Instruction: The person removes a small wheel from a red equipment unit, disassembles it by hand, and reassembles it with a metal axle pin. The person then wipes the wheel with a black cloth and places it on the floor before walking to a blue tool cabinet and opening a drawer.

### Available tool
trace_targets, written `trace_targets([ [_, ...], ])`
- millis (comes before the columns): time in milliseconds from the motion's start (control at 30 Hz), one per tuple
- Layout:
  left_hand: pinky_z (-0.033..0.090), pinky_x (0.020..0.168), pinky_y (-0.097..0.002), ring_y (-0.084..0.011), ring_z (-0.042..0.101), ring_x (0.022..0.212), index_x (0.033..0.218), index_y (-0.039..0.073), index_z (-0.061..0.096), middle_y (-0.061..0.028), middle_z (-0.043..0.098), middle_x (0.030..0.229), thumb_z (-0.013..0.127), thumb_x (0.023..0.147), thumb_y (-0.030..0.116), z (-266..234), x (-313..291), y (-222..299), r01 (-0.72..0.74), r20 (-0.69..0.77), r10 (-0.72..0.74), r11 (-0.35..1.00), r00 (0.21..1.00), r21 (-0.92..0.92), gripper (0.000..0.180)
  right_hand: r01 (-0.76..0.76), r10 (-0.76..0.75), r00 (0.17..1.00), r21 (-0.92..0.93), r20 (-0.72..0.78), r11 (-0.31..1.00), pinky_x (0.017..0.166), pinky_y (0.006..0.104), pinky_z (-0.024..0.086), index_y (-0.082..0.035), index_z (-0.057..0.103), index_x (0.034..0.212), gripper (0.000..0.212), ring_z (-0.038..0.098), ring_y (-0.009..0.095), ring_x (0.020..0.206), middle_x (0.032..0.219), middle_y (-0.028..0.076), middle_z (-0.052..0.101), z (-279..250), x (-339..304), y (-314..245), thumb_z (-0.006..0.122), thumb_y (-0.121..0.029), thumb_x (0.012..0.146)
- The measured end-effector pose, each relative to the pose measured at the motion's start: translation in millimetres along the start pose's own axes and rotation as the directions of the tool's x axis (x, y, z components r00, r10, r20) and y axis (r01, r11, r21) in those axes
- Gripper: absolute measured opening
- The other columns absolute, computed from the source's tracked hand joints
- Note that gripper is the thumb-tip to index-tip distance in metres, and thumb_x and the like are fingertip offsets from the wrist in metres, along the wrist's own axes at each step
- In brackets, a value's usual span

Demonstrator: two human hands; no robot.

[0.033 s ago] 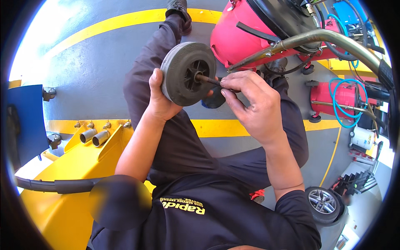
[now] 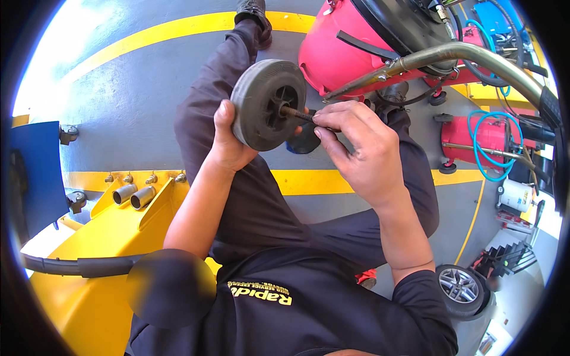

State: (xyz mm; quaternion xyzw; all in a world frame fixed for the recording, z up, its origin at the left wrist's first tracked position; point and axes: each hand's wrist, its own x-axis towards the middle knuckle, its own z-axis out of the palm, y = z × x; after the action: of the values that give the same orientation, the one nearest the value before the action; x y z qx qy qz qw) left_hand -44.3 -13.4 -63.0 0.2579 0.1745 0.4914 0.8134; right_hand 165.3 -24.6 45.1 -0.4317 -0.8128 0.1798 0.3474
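Around and beneath the black rubber wheel (image 2: 255, 118), grey floor (image 2: 136, 107) with yellow stripes. Yellow steel base (image 2: 101, 255) well apart, lower left of wheel. Large pink tank (image 2: 335, 56) with black top, up and right of wheel; smaller pink tank (image 2: 466, 129) farther right. Alloy-rimmed car tyre (image 2: 459, 286) far lower right of wheel.

Wheel itself is held up in front of the dark trousers (image 2: 249, 204), tilted, spoked hub showing. Left hand (image 2: 230, 142) half open around its lower left edge, thumb on the near side, fingers mostly hidden behind. Right hand (image 2: 368, 145) just right of wheel, thumb and fingers nearly closed, pinching outer end of brown threaded rod (image 2: 295, 113) sticking out of the hub.

Change since prior frame: tiny wheel shift, grips same, rod still in hub; likely same step of hub work, rod not yet out or fully seated
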Motion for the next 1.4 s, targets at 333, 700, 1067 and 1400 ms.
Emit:
trace_targets([
  [333, 0.034, 0.118, -0.0458, -0.0373, 0.044, 0.142, 0.166, 0.015, -0.009, -0.029, 0.041, 0.152, 0.098, 0.058, 0.053, 34, 3, -3, -0.243, -0.049, 0.275, 0.909, 0.96, 0.338, 0.157, -0.55, 0.596, 0.778, 0.674, 0.198, 0.494, 0.078, 0.0291, 0.058, 0.0, 0.06, 0.116, 0.019, 0.069, 0.012, 0.084, 0.097, 0.008, 0.073, 25, -26, 13, 0.068, -0.007, 0.1],
  [700, 0.034, 0.119, -0.0453, -0.0381, 0.045, 0.142, 0.165, 0.012, -0.013, -0.0297, 0.041, 0.153, 0.103, 0.052, 0.049, 47, 9, -17, -0.417, 0.264, 0.334, 0.575, 0.905, 0.704, 0.166, -0.479, 0.616, 0.752, 0.836, 0.233, 0.268, 0.109, 0.035, 0.048, -0.004, 0.042, 0.152, 0.056, 0.057, 0.018, 0.129, 0.143, 0.011, 0.056, 37, -59, 25, 0.065, -0.011, 0.101],
  [1067, 0.033, 0.12, -0.0453, -0.0374, 0.043, 0.143, 0.165, 0.013, -0.006, -0.0329, 0.036, 0.155, 0.103, 0.055, 0.043, 52, 10, -14, -0.396, 0.216, 0.34, 0.654, 0.915, 0.645, 0.158, -0.365, 0.639, 0.736, 0.926, 0.224, 0.096, 0.095, 0.0314, 0.054, -0.006, 0.043, 0.136, 0.044, 0.065, 0.015, 0.114, 0.123, 0.009, 0.066, 30, -77, 37, 0.068, -0.01, 0.1],
  [1400, 0.032, 0.121, -0.0452, -0.0357, 0.039, 0.146, 0.159, 0.006, 0.019, -0.0313, 0.032, 0.159, 0.103, 0.055, 0.042, 46, 10, -14, -0.437, 0.283, 0.357, 0.494, 0.89, 0.752, 0.139, -0.27, 0.67, 0.709, 0.962, 0.219, -0.028, 0.096, 0.0311, 0.056, -0.003, 0.049, 0.134, 0.042, 0.067, 0.016, 0.114, 0.126, 0.01, 0.067, 37, -73, 31, 0.071, -0.01, 0.098],
])
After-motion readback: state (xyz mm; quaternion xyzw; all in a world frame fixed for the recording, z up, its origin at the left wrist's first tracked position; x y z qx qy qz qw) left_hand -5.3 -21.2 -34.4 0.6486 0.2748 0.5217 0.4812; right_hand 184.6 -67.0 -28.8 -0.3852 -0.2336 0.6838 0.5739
